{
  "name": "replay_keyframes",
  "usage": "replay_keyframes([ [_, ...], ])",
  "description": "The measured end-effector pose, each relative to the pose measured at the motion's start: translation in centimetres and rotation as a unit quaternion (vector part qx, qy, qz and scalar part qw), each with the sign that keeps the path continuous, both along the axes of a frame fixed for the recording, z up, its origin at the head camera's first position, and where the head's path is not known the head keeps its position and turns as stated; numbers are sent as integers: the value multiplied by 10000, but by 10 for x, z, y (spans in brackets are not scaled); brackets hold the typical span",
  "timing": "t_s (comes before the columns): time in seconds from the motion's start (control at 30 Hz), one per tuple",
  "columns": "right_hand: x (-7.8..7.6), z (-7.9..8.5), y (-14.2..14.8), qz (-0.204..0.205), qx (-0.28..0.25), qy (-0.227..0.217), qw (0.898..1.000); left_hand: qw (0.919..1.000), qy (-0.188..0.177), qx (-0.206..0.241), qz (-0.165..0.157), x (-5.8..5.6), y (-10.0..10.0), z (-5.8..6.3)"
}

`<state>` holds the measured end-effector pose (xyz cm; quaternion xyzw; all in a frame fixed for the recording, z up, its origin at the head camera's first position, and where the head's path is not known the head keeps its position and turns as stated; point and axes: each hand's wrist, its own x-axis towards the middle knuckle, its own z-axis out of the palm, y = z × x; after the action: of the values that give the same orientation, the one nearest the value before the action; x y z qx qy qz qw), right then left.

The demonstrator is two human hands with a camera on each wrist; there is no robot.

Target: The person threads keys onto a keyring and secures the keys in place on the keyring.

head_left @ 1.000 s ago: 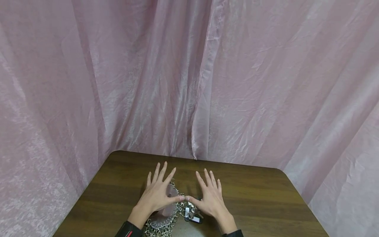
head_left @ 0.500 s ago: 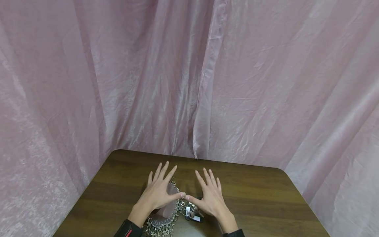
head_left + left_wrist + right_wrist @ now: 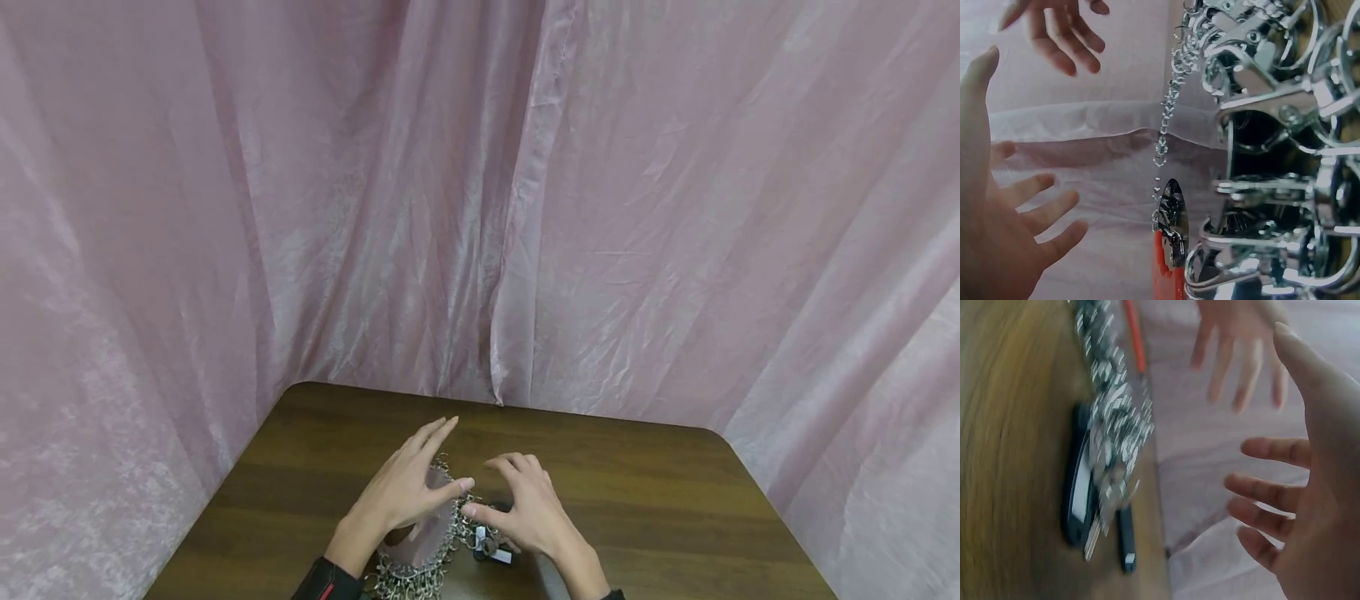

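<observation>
My left hand [image 3: 405, 492] hovers over a pinkish, glossy sheet [image 3: 429, 533] edged with metal rings and clasps [image 3: 411, 579]. Its thumb stands apart from the extended fingers, and it holds nothing. To its right, my right hand [image 3: 531, 507] is above the table, fingers loosely bent and palm free. Beneath its thumb lies a cluster of keys [image 3: 1092, 540] on rings, with black tags [image 3: 1077, 487] bearing white labels. In the left wrist view the clasps [image 3: 1285, 106] loom large, and a red-handled piece with a shiny metal oval [image 3: 1172, 212] shows behind them.
The brown wooden table [image 3: 660, 500] has rounded far corners. Pink velvet curtains [image 3: 637, 208] hang behind it and along both sides. A row of metal rings [image 3: 1169, 100] runs along the sheet's edge toward the far side.
Both hands have turned from spread fingers to a more sideways pose. The right fingers have bent, and the thumbs have drawn slightly apart. The objects have stayed in place.
</observation>
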<state>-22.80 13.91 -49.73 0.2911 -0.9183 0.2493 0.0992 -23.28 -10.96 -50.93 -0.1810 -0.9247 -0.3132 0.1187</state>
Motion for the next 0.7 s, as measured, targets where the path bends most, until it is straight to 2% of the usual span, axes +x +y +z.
replay_keyframes([
  [0.13,15,3,-1,724,-122,-265,9970,9993,-242,86,-272,2,5,-1],
  [0.23,25,1,1,1326,48,-613,9893,9971,-422,136,-612,2,8,0],
  [0.3,32,0,3,1575,299,-857,9833,9948,-565,107,-836,3,9,2],
  [0.37,39,-1,4,1609,637,-993,9799,9918,-742,-15,-1037,4,11,6],
  [0.5,50,-6,6,1414,1350,-1117,9743,9861,-1004,-533,-1212,12,18,13],
  [0.57,53,-15,8,1325,1664,-1126,9706,9834,-1080,-834,-1198,17,23,16],
  [0.63,49,-37,15,1473,1964,-695,9669,9809,-1111,-1172,-1086,23,28,19],
  [0.7,45,-62,21,1463,2121,-540,9647,9782,-1018,-1552,-932,30,33,21],
])
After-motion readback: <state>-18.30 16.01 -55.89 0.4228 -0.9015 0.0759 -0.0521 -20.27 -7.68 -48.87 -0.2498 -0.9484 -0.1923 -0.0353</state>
